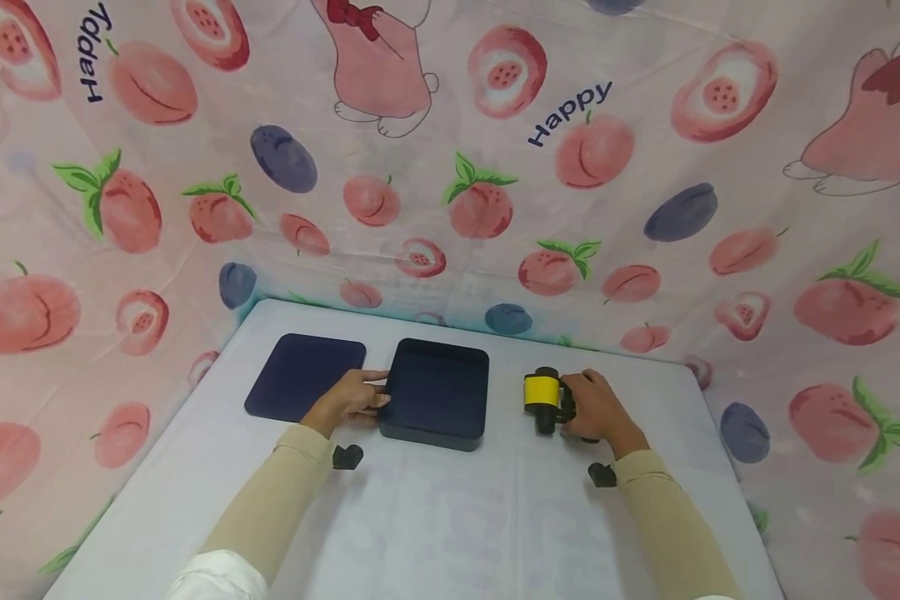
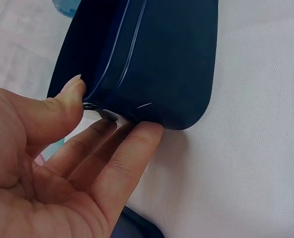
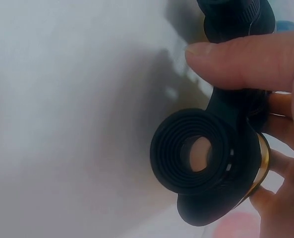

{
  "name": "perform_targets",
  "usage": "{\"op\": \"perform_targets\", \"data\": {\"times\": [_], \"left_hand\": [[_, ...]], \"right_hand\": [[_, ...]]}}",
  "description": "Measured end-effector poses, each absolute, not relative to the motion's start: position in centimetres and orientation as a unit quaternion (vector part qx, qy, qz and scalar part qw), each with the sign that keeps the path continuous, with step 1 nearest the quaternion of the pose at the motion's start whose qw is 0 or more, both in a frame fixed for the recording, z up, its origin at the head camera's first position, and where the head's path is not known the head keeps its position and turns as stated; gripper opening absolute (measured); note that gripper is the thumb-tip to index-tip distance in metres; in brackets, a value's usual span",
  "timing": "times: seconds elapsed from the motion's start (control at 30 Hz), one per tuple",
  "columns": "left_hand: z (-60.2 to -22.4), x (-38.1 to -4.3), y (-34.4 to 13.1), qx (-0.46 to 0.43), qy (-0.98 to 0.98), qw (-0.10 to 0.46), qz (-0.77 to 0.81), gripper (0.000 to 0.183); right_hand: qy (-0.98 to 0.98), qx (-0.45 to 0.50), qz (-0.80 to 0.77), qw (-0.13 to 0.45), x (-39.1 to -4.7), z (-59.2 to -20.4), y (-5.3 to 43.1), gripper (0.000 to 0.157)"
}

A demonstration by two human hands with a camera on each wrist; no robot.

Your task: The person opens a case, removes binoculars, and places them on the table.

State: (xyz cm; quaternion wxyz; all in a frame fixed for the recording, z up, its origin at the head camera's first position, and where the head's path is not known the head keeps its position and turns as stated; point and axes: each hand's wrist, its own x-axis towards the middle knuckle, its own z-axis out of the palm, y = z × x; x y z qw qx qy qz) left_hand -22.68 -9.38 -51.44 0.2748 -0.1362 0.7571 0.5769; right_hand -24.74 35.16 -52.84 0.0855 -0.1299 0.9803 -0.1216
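Note:
A dark navy open box (image 1: 435,396) stands on the white table, its inside bare. My left hand (image 1: 351,397) pinches the box's left wall; in the left wrist view the thumb (image 2: 70,106) is at the rim and the other fingers touch the outer side. To the right of the box, my right hand (image 1: 598,407) grips a pair of black binoculars (image 1: 545,417) with a yellow band. In the right wrist view one eyepiece (image 3: 179,151) faces the camera, and the thumb lies across the middle of the binoculars. The palm side of that hand is partly hidden.
A flat navy lid (image 1: 300,375) with rounded corners lies on the table (image 1: 450,517), left of the box. Fabric (image 1: 420,208) printed with fruit and rabbits hangs behind and beside the table. A small black mount sits at each wrist.

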Motion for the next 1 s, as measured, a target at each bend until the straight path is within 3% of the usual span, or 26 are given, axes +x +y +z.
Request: {"op": "perform_targets", "data": {"times": [0.8, 1.0], "left_hand": [[-51.2, -22.5, -8.5, -0.125, 0.764, 0.272, 0.572, 0.067], [-50.8, -22.6, -8.9, -0.121, 0.764, 0.269, 0.575, 0.068]], "right_hand": [[0.984, -0.101, -0.122, 0.082, -23.9, -53.9, 36.1, 0.09], [0.983, -0.123, -0.108, 0.083, -24.2, -53.9, 35.5, 0.098]]}}
